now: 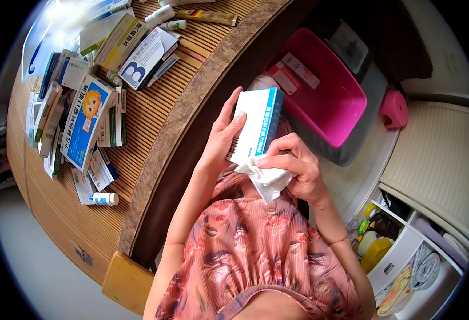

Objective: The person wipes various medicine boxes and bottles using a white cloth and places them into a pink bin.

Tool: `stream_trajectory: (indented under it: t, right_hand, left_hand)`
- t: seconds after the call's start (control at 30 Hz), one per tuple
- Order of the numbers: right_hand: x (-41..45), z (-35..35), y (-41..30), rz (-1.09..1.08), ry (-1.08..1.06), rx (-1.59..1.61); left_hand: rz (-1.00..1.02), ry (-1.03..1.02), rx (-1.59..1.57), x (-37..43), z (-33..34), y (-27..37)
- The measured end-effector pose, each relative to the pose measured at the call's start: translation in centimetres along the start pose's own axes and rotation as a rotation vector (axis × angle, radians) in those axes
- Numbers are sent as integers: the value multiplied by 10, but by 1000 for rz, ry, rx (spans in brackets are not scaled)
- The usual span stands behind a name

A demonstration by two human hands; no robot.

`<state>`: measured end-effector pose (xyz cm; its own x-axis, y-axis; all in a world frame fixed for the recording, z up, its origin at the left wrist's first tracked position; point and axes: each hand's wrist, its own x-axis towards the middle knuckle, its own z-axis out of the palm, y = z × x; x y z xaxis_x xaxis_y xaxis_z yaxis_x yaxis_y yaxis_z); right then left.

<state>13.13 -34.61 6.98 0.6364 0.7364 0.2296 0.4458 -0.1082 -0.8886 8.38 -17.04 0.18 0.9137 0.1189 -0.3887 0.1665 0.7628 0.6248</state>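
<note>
My left hand grips a white and blue medicine carton by its left side, thumb on the white face. Between the fingers and thumb of my right hand is a crumpled white tissue. The tissue touches the carton's lower end. A magenta plastic tub stands beyond the carton on the right. Inside it lie a red and white box and a pale box.
A bamboo mat on the table at left bears several medicine boxes, small bottles and a gold tube. One white bottle lies near its edge. A pink stool and an open white drawer unit are at right.
</note>
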Motion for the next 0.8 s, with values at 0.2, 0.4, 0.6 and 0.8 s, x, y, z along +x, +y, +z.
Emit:
stream_trajectory:
  t: [0.2, 0.4, 0.6, 0.8]
  right_hand:
    - [37, -17, 14, -45, 150, -275]
    - [35, -10, 19, -27, 152, -233]
    - [1, 0, -2, 3, -128, 67]
    - [-6, -23, 17, 91, 119, 88]
  left_hand:
    - [28, -65, 8, -1, -5, -11]
    - [46, -35, -109, 5, -7, -11]
    - [116, 43, -198, 9, -8, 2]
    - [267, 96, -77, 6, -20, -3]
